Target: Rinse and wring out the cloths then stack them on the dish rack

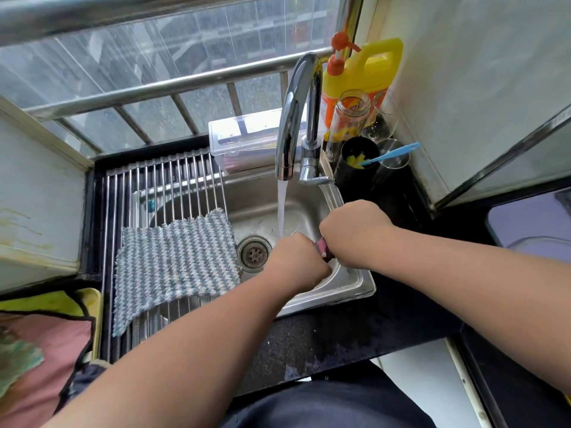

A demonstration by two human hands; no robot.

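Both fists are clenched on one pink cloth (323, 247): my left hand (296, 257) grips one end and my right hand (352, 230) the other, and only a short twisted stretch shows between them. I hold it low over the right side of the steel sink (355, 282), just beside the stream running from the faucet (296, 118).

Soaked, the cloth should be limp, heavier than it looks and slick. I judge that gripping near each end and turning the fists opposite ways is what will squeeze it dry.

A blue-and-white striped cloth (176, 257) lies flat on the roll-up dish rack (167, 177) across the sink's left half, one corner drooping over the near edge. I reckon the pink one goes on top of it.
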